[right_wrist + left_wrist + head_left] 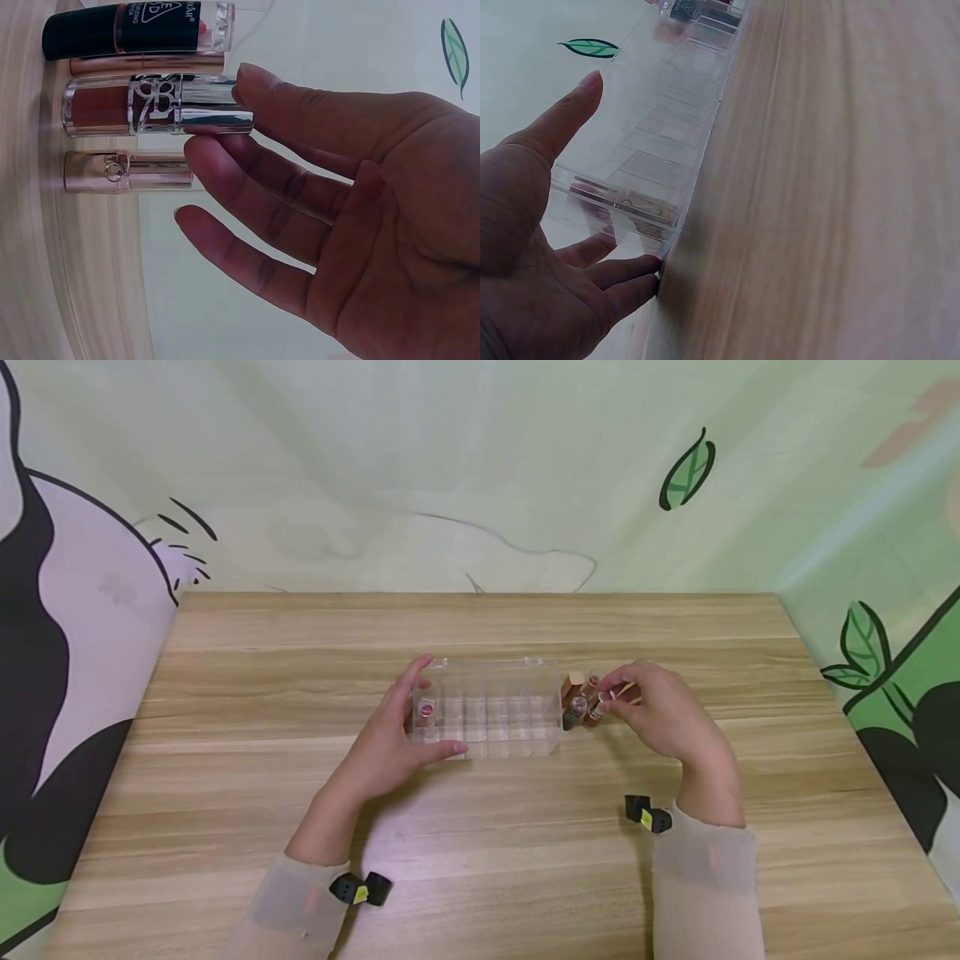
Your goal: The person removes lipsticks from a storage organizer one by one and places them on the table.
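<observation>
My left hand (382, 745) spans the left end of a clear compartment organizer (495, 722), fingers spread, thumb along its front and fingertips at its end. One lipstick (427, 711) stands in the leftmost part of the organizer. Beside its right end, my right hand (663, 710) pinches the silver cap of a lip gloss tube (103, 107) between thumb and fingers. The tube is upright, with a reddish-brown lower part. Close around it stand a black lipstick (120, 30), a rose-gold tube (150, 63) and a pinkish-gold lipstick (127, 171).
The wooden table (487, 860) runs back to a printed cloth backdrop (480, 460) with leaves and black-and-white shapes. Small black devices (360, 888) sit at both wrists. The group of lipsticks stands close against the organizer's right end.
</observation>
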The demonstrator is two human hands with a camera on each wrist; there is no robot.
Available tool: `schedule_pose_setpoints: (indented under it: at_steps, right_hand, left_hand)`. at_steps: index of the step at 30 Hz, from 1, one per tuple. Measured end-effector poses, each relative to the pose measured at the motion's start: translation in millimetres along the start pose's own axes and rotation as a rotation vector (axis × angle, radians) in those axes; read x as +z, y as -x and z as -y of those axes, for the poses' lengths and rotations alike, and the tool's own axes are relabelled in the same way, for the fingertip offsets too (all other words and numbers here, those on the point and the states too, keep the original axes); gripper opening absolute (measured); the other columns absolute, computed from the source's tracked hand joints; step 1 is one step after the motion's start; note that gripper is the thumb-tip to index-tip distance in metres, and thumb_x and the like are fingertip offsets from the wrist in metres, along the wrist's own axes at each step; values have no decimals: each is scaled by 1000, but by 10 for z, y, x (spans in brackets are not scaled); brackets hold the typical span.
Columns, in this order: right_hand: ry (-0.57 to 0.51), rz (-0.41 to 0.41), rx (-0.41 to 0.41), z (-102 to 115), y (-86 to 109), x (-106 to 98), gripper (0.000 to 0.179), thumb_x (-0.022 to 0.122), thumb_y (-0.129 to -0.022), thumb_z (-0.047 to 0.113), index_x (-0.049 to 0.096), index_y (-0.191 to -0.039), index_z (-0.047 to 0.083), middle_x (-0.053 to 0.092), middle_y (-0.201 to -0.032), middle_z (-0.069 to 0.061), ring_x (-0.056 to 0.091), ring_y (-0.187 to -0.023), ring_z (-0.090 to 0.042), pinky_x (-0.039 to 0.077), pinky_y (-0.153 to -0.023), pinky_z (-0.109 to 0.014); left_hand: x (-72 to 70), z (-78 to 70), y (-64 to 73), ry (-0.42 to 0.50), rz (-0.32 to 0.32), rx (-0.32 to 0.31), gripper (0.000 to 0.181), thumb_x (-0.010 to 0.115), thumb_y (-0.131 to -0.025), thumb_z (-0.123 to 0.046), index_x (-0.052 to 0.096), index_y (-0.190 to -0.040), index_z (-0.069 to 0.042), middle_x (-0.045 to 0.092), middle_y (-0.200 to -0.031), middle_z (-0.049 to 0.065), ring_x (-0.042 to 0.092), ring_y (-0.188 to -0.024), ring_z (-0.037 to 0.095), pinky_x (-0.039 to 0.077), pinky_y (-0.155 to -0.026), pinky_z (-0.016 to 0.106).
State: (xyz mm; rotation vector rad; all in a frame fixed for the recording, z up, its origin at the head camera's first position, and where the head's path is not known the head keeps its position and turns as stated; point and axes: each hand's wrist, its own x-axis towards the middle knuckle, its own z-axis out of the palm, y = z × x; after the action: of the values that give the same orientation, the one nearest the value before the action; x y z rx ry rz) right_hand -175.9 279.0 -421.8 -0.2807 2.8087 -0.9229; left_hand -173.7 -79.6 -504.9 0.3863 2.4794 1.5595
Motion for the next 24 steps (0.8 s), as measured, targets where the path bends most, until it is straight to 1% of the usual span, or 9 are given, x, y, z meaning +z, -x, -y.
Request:
schedule_pose_setpoints:
  at_steps: [7, 14, 24]
  right_hand:
    - [-2, 2, -7, -7, -11, 13, 18, 71, -100, 0, 75, -116, -4, 69, -117, -22, 71, -105, -39, 57, -93, -54]
    - [-2, 1, -12, 10, -8, 19, 17, 72, -98, -1, 77, -114, -2, 69, -115, -20, 71, -103, -36, 56, -91, -50]
    - [16, 14, -5, -3, -25, 23, 18, 73, -97, -2, 79, -113, -1, 73, -115, -18, 72, -101, -34, 57, -90, -49]
  left_hand:
    - [-2, -1, 1, 3, 3, -10, 120, 98, -78, -38, 17, -165, -56, 44, -160, 12, 44, -150, 44, 34, -123, 62]
    - [-3, -5, 2, 1, 3, -12, 120, 98, -78, -39, 17, -164, -57, 44, -161, 11, 43, -150, 44, 34, -123, 62]
    - [-8, -9, 4, 0, 5, -14, 120, 98, -79, -39, 17, -165, -55, 43, -161, 10, 43, -150, 45, 34, -123, 62]
